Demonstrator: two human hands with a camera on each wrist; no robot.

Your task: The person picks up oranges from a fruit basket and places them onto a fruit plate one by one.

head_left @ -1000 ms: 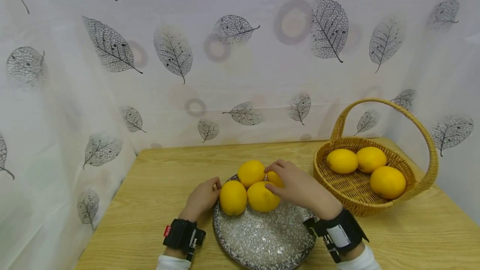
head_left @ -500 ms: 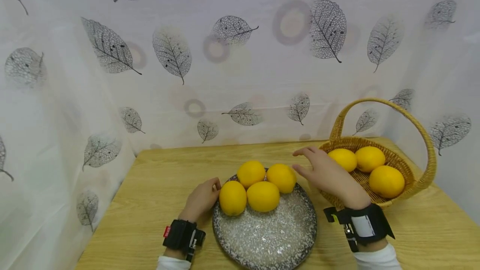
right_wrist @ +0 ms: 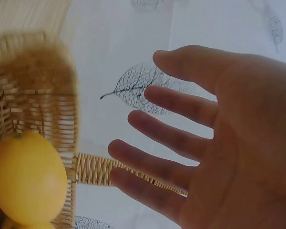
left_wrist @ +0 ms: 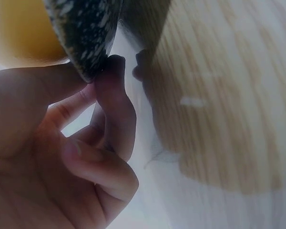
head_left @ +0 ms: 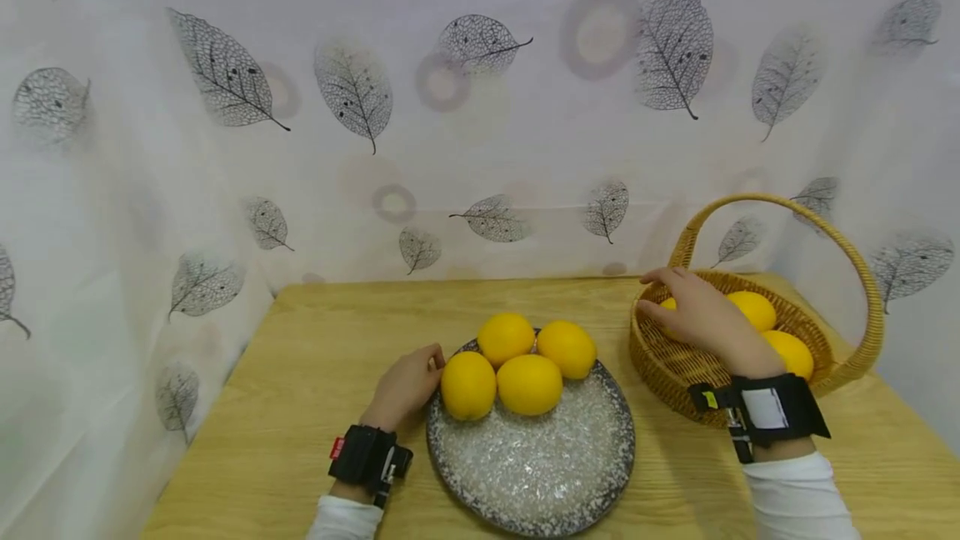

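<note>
My left hand (head_left: 405, 386) pinches the rim of a speckled grey plate (head_left: 534, 465) between thumb and forefinger; the left wrist view shows the dark plate edge (left_wrist: 88, 36) caught there. Several yellow lemons, among them a front one (head_left: 529, 385), sit together on the far left part of the plate. My right hand (head_left: 701, 315) hovers over the left side of a wicker basket (head_left: 667, 369), fingers spread and holding nothing. In the right wrist view a lemon (right_wrist: 28, 179) lies in the basket below the fingers. In the head view the hand partly covers the basket's lemons.
The basket's tall arched handle (head_left: 840, 244) rises above its right part. Plate and basket stand on a light wooden table (head_left: 322, 340). Behind and at the sides hangs a white curtain (head_left: 510, 148) with leaf prints.
My right hand has let go of a lemon at the back right of the plate and moved right, over the basket. The left hand stays at the plate's rim.
</note>
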